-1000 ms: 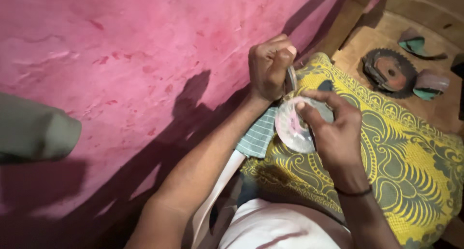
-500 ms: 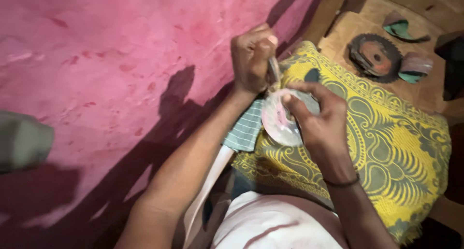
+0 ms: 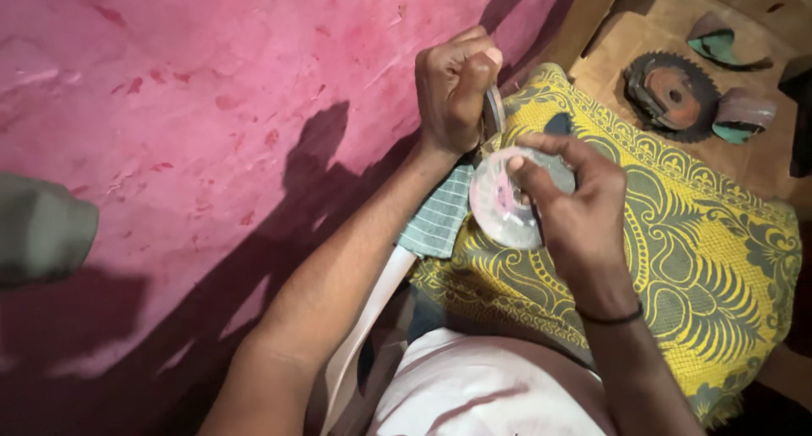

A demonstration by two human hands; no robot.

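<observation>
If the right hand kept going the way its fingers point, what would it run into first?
Probably the left hand, fisted round a thin tool just beyond the round disc that the right hand holds. Depth between them is unclear.

Light is uneven — the pink wall [image 3: 211, 81] is brightly lit at upper left and falls into deep shade toward the lower left corner. A hard-edged shadow of the arm lies dark across the wall, so the light comes from the right. The right edge and lower right corner sink almost to black. A grey shape [image 3: 42, 229] at the left edge is blurred — far out of focus. The yellow patterned cloth [image 3: 694, 258] reads sharp, without glare.
</observation>
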